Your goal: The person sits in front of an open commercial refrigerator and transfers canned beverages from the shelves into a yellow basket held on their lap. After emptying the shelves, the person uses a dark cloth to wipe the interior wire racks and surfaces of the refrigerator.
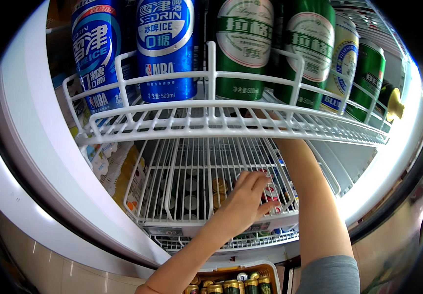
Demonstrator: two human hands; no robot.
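Both of my arms reach into a lit refrigerated display case. My left hand (246, 196) is over a white wire shelf (193, 183), its fingers apart and nothing seen in it. My right forearm (307, 176) passes up beneath the upper wire shelf (233, 117); my right hand (266, 117) is mostly hidden behind that shelf's bars, so its grip cannot be made out. Blue beer cans (165, 51) and green beer cans (244, 47) stand upright on the upper shelf, above my hands. Through the lower shelf, gold can tops (219, 185) and red can tops (270, 191) show.
A brown crate (266, 270) of gold-topped cans stands below the case. Packages (132, 176) line the left side. The upper shelf's raised wire rail (211, 70) crosses in front of the cans. A yellow knob-like object (395, 106) is at its right end.
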